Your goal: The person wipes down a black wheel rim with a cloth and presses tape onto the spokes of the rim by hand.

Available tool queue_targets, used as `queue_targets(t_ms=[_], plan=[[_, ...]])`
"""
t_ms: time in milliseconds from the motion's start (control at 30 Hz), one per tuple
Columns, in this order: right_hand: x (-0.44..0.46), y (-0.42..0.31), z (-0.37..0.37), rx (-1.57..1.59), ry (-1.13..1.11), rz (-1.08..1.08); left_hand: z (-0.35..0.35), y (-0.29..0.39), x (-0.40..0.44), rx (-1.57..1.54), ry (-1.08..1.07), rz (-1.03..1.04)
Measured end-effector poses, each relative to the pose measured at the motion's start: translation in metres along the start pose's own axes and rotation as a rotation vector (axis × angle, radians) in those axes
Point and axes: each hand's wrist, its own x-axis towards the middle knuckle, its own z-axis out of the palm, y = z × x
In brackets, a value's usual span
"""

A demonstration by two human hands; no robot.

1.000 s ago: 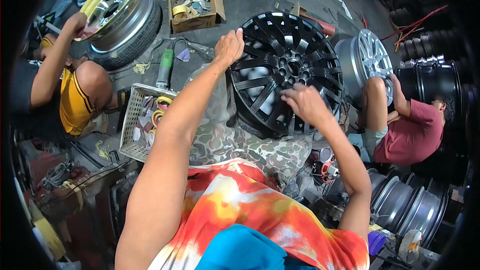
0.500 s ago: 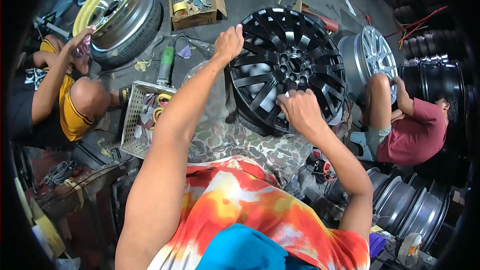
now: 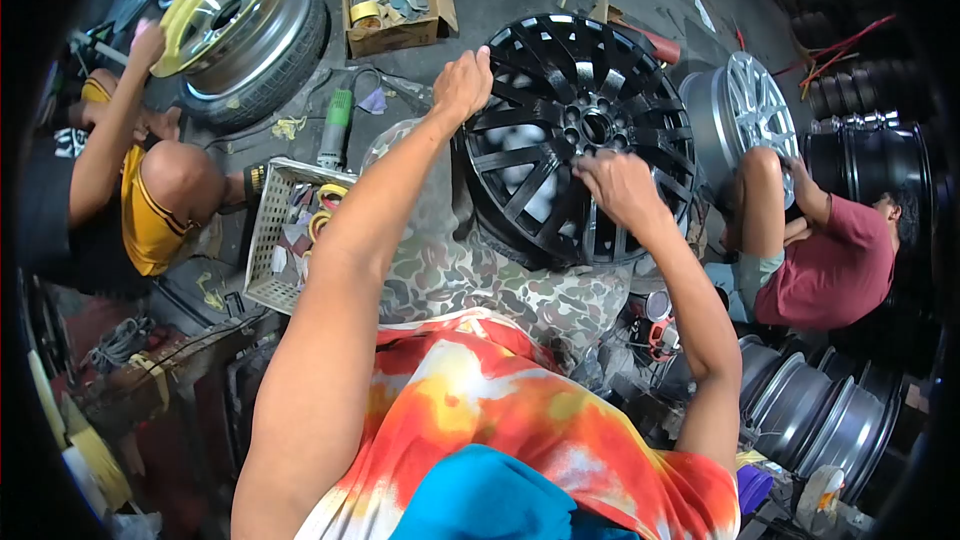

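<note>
A glossy black multi-spoke wheel rim [image 3: 545, 175] stands tilted in front of me, its spoked face turned up. My left hand [image 3: 463, 87] is closed on its upper-left edge, fingers curled over the lip. Over the spokes just below the centre hub is my right hand [image 3: 625, 188], its fingers pressed together against the face. Whatever lies between those fingers is hidden. A camouflage cloth [image 3: 480, 275] covers my lap below the rim.
A cardboard box [image 3: 395, 35] of tape and scraps, a green grinder [image 3: 336, 125] and a plastic basket [image 3: 265, 250] lie to the left. A person handles a yellow-lipped wheel [image 3: 175, 35]. At right, another person sits by a silver rim [image 3: 710, 125]; more rims [image 3: 800, 400] stand below.
My right hand has moved up and slightly right across the spokes, nearer the hub. My left hand keeps its hold. The left person's hand has moved up and left along the yellow lip.
</note>
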Motion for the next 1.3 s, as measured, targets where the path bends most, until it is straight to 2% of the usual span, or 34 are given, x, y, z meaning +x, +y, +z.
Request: queue_targets(t_ms=[33, 100, 167, 233, 300, 367, 433, 533, 600, 767, 900, 1000, 1100, 1300], plan=[[-0.004, -0.005, -0.003, 0.048, -0.109, 0.003, -0.001, 0.000, 0.000, -0.010, 0.004, 0.002], [-0.017, -0.025, -0.014, 0.242, -0.167, -0.012, 0.002, -0.003, -0.004, -0.021, -0.007, -0.011], [-0.015, -0.027, -0.025, 0.218, -0.234, 0.071, 0.003, -0.004, -0.004, -0.013, 0.016, 0.038], [-0.009, -0.017, -0.020, 0.079, -0.093, 0.074, 0.002, -0.001, -0.004, -0.005, 0.018, 0.035], [-0.014, -0.029, -0.008, 0.048, -0.115, 0.058, -0.001, 0.001, -0.003, 0.031, -0.027, -0.011], [-0.023, -0.063, -0.015, 0.206, -0.186, 0.003, 0.000, 0.000, -0.002, 0.033, -0.027, -0.007], [-0.038, -0.085, -0.018, 0.333, -0.094, -0.020, 0.001, 0.000, -0.003, 0.031, -0.029, -0.001], [-0.047, -0.091, -0.021, 0.294, -0.126, 0.070, -0.002, 0.003, -0.003, 0.031, -0.028, 0.001], [-0.057, -0.096, -0.002, 0.365, 0.045, 0.051, -0.001, 0.001, -0.003, 0.027, -0.025, -0.010], [-0.062, -0.108, 0.022, 0.438, 0.182, 0.135, 0.002, -0.007, 0.002, 0.058, -0.024, 0.056], [-0.079, -0.101, 0.019, 0.394, 0.162, 0.115, 0.004, -0.009, 0.001, 0.057, -0.022, 0.050], [-0.064, -0.104, 0.019, 0.386, 0.226, 0.087, 0.001, -0.005, 0.001, 0.056, -0.015, 0.056], [-0.064, -0.109, 0.016, 0.415, 0.227, 0.114, 0.002, -0.011, 0.004, 0.060, 0.001, 0.138], [-0.062, -0.114, 0.019, 0.475, 0.260, 0.170, 0.000, -0.007, 0.001, 0.041, 0.006, 0.119]])
